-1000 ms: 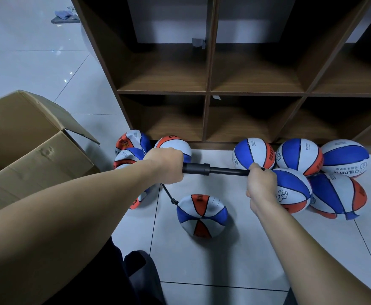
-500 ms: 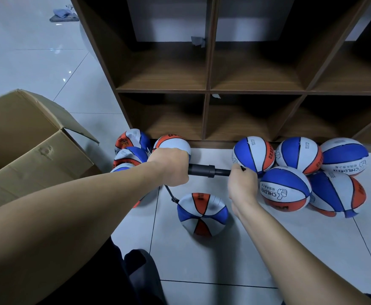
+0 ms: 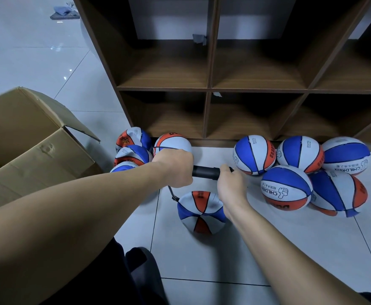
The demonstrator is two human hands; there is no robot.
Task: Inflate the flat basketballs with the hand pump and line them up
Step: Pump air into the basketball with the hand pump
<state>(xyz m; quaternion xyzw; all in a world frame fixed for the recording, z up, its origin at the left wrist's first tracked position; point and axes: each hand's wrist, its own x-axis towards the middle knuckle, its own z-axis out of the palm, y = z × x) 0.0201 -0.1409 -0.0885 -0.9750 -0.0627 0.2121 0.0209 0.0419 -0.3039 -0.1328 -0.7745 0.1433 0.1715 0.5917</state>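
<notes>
Pale floor tiles (image 3: 202, 256) below wooden shelves (image 3: 208, 89), both hands (image 3: 173, 170) (image 3: 229, 183) gripping pump (image 3: 205, 172), its ends hidden, over half-flat ball (image 3: 199, 213) mid-floor, box (image 3: 32, 148) cut off left.

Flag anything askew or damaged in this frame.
The balls by the box look crumpled, likely uninflated. The ball on the hose is still dented. The cardboard box has dents. Nothing spilled.

You get dim, cool light; glare spots on the floor (image 3: 48, 53) top left, deep shadow inside the shelf (image 3: 255, 89) bays. Sharp centre, wide-angle bending at edges.
</notes>
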